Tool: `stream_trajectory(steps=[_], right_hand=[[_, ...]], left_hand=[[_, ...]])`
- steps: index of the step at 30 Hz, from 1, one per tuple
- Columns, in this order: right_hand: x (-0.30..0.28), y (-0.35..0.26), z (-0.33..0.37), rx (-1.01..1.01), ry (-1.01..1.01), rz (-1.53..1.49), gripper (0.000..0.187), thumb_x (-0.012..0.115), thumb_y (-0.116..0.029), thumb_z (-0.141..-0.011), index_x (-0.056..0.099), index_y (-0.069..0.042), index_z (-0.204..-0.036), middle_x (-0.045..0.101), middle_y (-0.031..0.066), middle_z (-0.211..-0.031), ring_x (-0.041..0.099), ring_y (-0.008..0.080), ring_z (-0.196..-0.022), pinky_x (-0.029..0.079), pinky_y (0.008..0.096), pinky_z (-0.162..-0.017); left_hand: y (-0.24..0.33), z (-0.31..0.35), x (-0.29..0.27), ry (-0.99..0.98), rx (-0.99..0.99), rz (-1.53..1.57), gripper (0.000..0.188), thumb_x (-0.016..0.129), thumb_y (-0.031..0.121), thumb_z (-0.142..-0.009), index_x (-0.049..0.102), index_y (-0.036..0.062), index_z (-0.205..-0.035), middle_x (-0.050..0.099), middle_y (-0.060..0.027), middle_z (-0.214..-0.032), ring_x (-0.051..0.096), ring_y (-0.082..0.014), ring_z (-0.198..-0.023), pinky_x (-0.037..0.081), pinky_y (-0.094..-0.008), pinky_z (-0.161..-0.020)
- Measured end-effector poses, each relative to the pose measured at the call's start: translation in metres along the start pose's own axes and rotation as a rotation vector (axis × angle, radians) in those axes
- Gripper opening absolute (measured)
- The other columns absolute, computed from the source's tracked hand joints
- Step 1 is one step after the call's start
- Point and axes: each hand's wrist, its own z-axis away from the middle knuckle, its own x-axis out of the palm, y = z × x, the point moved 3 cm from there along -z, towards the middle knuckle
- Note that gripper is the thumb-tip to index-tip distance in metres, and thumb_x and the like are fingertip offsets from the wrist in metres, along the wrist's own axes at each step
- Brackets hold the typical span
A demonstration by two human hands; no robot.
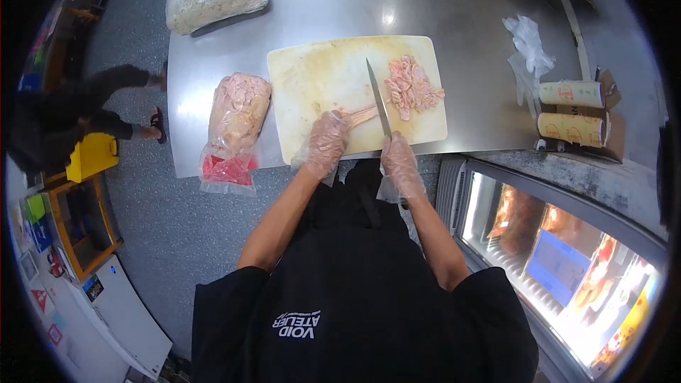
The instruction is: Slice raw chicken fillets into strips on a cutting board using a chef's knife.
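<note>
We are pinning the raw meat strip (358, 115) flat under our gloved left hand (325, 143), fingers pressed together, while our right hand (401, 162), its grip wrapped tight around the knife (379, 99), should be slicing clear of those fingertips on the cutting board (312, 78).

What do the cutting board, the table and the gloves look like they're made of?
Cutting board: probably plastic, cream, matte and stained. Table: likely stainless steel, grey with bright lamp glare. Gloves on the left hand and right hand: thin clear plastic film, loose and wrinkled, skin showing through.
</note>
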Motion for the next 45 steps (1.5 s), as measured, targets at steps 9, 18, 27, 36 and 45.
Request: stream_trajectory(steps=[9, 18, 27, 36, 45], right_hand=[[0.025, -0.056, -0.076, -0.41, -0.095, -0.224, 0.024, 0.039, -0.012, -0.09, 0.047, 0.004, -0.105, 0.056, 0.0297, -0.09, 0.054, 0.0477, -0.089, 0.043, 0.0539, -0.078], [0.0, -0.094, -0.064, -0.283, -0.094, -0.013, 0.027, 0.043, -0.015, -0.091, 0.048, 0.006, -0.107, 0.06, 0.03, -0.1, 0.057, 0.0472, -0.096, 0.045, 0.0526, -0.081], [-0.014, -0.006, -0.017, -0.019, 0.027, 0.064, 0.028, 0.041, -0.022, -0.096, 0.05, 0.004, -0.103, 0.06, 0.0301, -0.09, 0.058, 0.0493, -0.09, 0.045, 0.0537, -0.079], [-0.013, 0.014, -0.001, 0.009, 0.111, -0.025, 0.029, 0.045, -0.025, -0.096, 0.05, 0.003, -0.099, 0.059, 0.0328, -0.089, 0.057, 0.0508, -0.089, 0.045, 0.0549, -0.078], [-0.014, 0.036, 0.014, 0.031, 0.211, -0.15, 0.032, 0.048, -0.028, -0.096, 0.05, 0.004, -0.095, 0.059, 0.0332, -0.088, 0.057, 0.0516, -0.087, 0.045, 0.0555, -0.075]], left_hand=[[0.0, 0.003, -0.002, 0.016, 0.121, 0.028, 0.026, 0.053, 0.004, -0.083, 0.063, 0.0063, -0.107, 0.062, -0.0153, -0.09, 0.06, -0.0314, -0.085, 0.05, -0.0418, -0.076], [-0.014, 0.016, -0.002, 0.154, 0.001, 0.332, 0.033, 0.056, 0.01, -0.086, 0.059, 0.0038, -0.119, 0.064, -0.0165, -0.102, 0.06, -0.0345, -0.091, 0.05, -0.0434, -0.079], [-0.025, -0.008, 0.009, 0.08, -0.102, 0.47, 0.039, 0.06, 0.022, -0.085, 0.056, -0.004, -0.114, 0.063, -0.0217, -0.1, 0.061, -0.0371, -0.091, 0.05, -0.046, -0.078], [-0.023, -0.041, 0.02, -0.011, 0.112, -0.43, 0.034, 0.062, 0.033, -0.087, 0.059, 0.0001, -0.094, 0.062, -0.0184, -0.084, 0.06, -0.0362, -0.075, 0.049, -0.0449, -0.068], [0.044, -0.065, -0.07, -0.363, 0.069, 0.344, 0.027, 0.059, 0.018, -0.09, 0.055, 0.0003, -0.11, 0.062, -0.0185, -0.082, 0.062, -0.0291, -0.073, 0.05, -0.0393, -0.069]])
